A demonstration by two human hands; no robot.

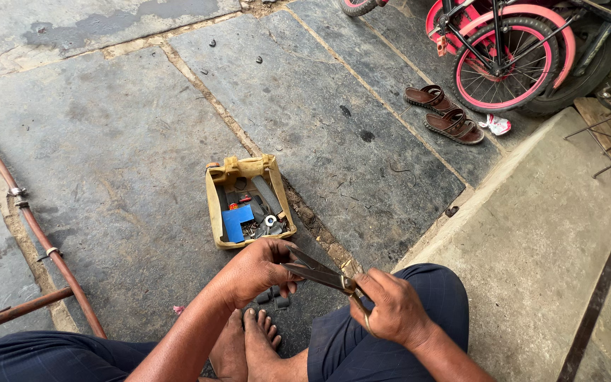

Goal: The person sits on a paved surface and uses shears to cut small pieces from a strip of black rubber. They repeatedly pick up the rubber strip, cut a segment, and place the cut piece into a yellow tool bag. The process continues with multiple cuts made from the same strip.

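My right hand (392, 308) grips the handles of a pair of metal scissors (318, 272), blades open and pointing left. My left hand (258, 269) is closed around a small dark piece held between the blades; the piece itself is mostly hidden by my fingers. A few small dark cut pieces (273, 297) lie on the stone just below my left hand, near my bare feet (245, 346). Just beyond my left hand sits a worn yellow tray (213, 205) holding a blue block, a grey bar and small metal parts.
A reddish hose (30, 219) runs along the left on the stone slabs. A pair of brown sandals (445, 113) lies at upper right beside a pink children's bicycle (507, 60). A raised concrete step (539, 240) is on my right.
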